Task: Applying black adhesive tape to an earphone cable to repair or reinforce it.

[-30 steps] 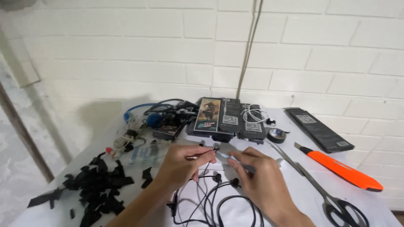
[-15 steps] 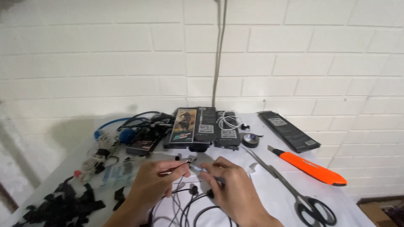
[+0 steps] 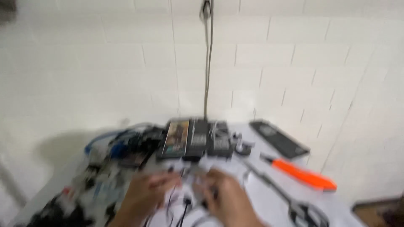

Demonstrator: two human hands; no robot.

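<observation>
Since the earlier frame your view tilts up; hands sit lower centre. Your left hand (image 3: 147, 191) and right hand (image 3: 227, 197) blur; finger state unreadable. Thin black cables (image 3: 183, 206) look light, limp: pinch near a plug.

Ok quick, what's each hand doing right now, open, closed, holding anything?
Left hand: fingers curled at the thin black wires; grip too blurred to tell.
Right hand: curled over a small part by the same wires; grip cannot be told.

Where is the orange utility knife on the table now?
In the head view, the orange utility knife lies on the table's right side, right of the right hand, between the flat black panel and the scissors.
</observation>
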